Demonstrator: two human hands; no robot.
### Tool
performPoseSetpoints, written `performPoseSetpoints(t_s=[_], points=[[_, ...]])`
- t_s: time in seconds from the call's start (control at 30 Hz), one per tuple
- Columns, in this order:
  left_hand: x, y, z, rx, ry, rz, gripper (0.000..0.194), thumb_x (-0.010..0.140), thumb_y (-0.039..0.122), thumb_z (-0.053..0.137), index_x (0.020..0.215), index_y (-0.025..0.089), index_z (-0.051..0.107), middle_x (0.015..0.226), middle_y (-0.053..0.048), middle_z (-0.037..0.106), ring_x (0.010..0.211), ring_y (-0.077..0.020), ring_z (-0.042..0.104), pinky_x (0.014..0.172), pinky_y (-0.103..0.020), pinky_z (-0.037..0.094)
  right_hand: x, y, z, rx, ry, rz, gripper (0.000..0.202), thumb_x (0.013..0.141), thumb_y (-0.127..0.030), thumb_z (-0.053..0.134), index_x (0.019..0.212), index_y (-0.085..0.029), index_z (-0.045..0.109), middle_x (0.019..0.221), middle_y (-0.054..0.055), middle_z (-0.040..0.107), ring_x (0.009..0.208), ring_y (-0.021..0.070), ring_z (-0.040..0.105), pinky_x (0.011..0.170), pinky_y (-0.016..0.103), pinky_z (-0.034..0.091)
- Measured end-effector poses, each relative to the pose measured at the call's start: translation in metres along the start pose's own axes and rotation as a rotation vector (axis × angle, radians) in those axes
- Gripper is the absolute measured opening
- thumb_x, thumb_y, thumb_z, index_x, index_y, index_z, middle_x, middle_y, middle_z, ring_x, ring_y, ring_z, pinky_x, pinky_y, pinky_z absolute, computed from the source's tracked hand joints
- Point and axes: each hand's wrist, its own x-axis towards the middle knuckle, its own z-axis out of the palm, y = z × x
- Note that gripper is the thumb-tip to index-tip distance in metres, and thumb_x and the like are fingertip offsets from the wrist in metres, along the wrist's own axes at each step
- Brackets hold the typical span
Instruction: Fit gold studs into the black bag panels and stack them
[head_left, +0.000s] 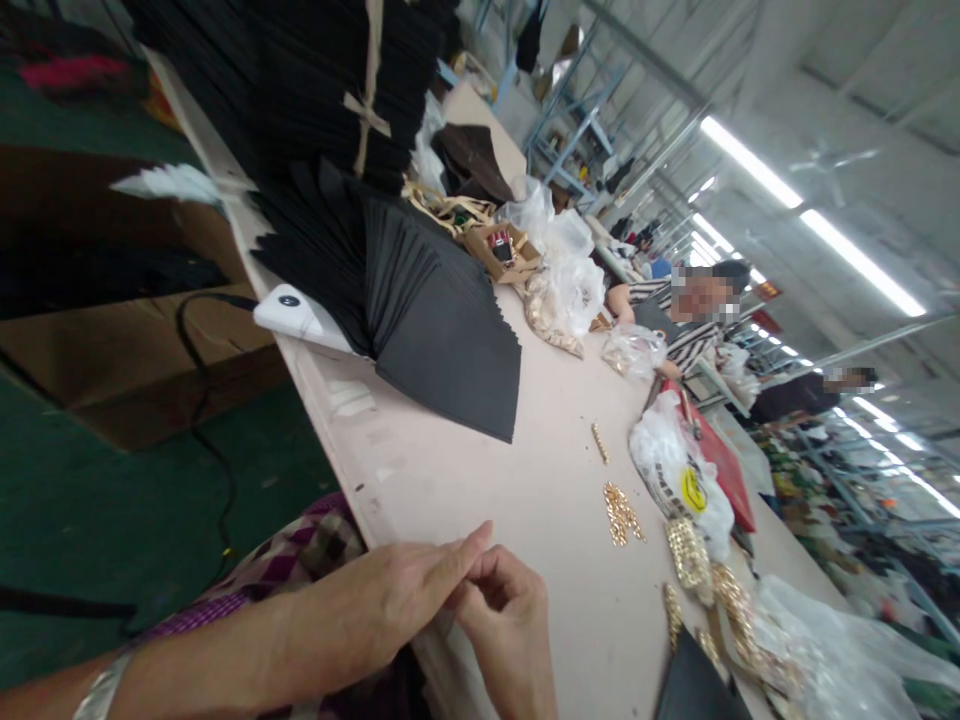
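Note:
My left hand (409,590), with a band on its wrist, reaches in from the lower left over the table's near edge. Its fingertips meet those of my right hand (510,620), which comes up from the bottom of the view. My right thumb and forefinger are curled into a pinch. Whatever lies between the fingers is hidden or too small to make out. Beyond the hands, a loose pile of small gold rings (622,515) lies on the table (555,480). A short row of gold pieces (600,443) is just past it.
Fanned black sheets (450,350) lie beside a white phone (300,318) with a cable. Bundled black material (300,90) stands behind. Plastic bags (562,290), a small cardboard box (502,250) and gold packs (688,560) line the far side. A person (675,310) sits across.

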Motion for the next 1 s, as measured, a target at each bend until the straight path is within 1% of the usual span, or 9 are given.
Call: performPoseSetpoints(t_s=[0.17,0.37,0.47,0.53,0.6,0.7,0.8,0.9,1.0], points=[[0.001,0.0,-0.008,0.0,0.063,-0.068,0.095,0.083,0.004,0.042,0.158,0.034,-0.008,0.133,-0.007,0.066,0.112,-0.0258,0.067,0.095,-0.034,0.056,0.016,0.016,0.015,0.072,0.073,-0.069,0.015,0.071,-0.022,0.065,0.059,-0.018,0.055,0.056,-0.002,0.057,0.056,0.0123,0.049,0.053,0.022,0.042],[-0.006,-0.006,-0.023,-0.023,0.032,-0.246,0.091,0.087,0.008,0.047,0.155,0.046,0.0,0.148,0.001,0.053,0.121,-0.0275,0.062,0.104,-0.037,0.052,0.039,0.034,0.04,0.109,0.102,-0.177,0.015,0.076,-0.026,0.062,0.064,-0.021,0.055,0.058,-0.002,0.056,0.056,0.0147,0.051,0.054,0.025,0.045],[-0.016,-0.018,-0.023,-0.108,0.103,-0.329,0.085,0.087,0.008,0.048,0.154,0.049,0.015,0.149,0.005,0.052,0.128,-0.0233,0.057,0.11,-0.034,0.046,0.051,0.037,0.05,0.244,0.042,-0.159,0.015,0.078,-0.031,0.064,0.069,-0.019,0.062,0.062,0.0,0.06,0.06,0.0159,0.054,0.057,0.026,0.047],[-0.019,-0.028,-0.023,-0.201,0.167,-0.367,0.084,0.086,0.016,0.057,0.153,0.05,0.02,0.149,0.005,0.052,0.13,-0.0241,0.055,0.11,-0.034,0.045,0.059,0.035,0.054,0.365,-0.026,-0.112,0.018,0.079,-0.035,0.065,0.074,-0.017,0.067,0.063,0.002,0.062,0.059,0.016,0.055,0.057,0.026,0.047],[-0.016,-0.036,-0.026,-0.272,0.26,-0.443,0.078,0.088,0.025,0.057,0.154,0.045,0.023,0.149,0.001,0.053,0.126,-0.0258,0.058,0.106,-0.037,0.048,0.068,0.029,0.054,0.426,-0.054,-0.073,0.025,0.08,-0.04,0.065,0.083,-0.015,0.071,0.065,0.003,0.063,0.059,0.0162,0.057,0.059,0.028,0.048],[-0.002,-0.04,-0.04,-0.433,0.37,-0.659,0.055,0.097,0.033,0.037,0.152,0.027,0.036,0.137,-0.011,0.062,0.098,-0.0222,0.068,0.077,-0.032,0.057,0.087,0.017,0.047,0.326,-0.013,-0.064,0.033,0.083,-0.044,0.067,0.098,-0.015,0.072,0.073,0.003,0.066,0.065,0.0169,0.061,0.066,0.029,0.051],[0.011,-0.037,-0.062,-0.686,0.473,-0.882,0.048,0.091,0.037,0.048,0.134,0.017,0.056,0.124,-0.012,0.068,0.064,-0.0125,0.06,0.055,-0.024,0.048,0.121,0.009,0.037,0.197,0.075,-0.087,0.039,0.081,-0.048,0.067,0.1,-0.014,0.072,0.075,0.002,0.065,0.066,0.0164,0.061,0.067,0.03,0.052],[0.015,-0.033,-0.081,-0.791,0.619,-0.991,0.06,0.08,0.043,0.064,0.132,0.014,0.055,0.122,-0.014,0.068,0.051,-0.0061,0.044,0.05,-0.022,0.039,0.164,0.005,0.028,0.071,0.144,-0.176,0.042,0.08,-0.048,0.063,0.102,-0.013,0.071,0.085,0.006,0.069,0.071,0.0181,0.063,0.068,0.031,0.054],[0.013,-0.038,-0.091,-0.815,0.709,-1.018,0.082,0.077,0.05,0.068,0.144,0.012,0.041,0.118,-0.016,0.068,0.046,-0.005,0.037,0.044,-0.022,0.029,0.204,0.001,0.023,-0.277,0.226,-0.407,0.036,0.09,-0.041,0.051,0.106,-0.014,0.069,0.1,0.01,0.071,0.085,0.0206,0.066,0.077,0.033,0.052]])
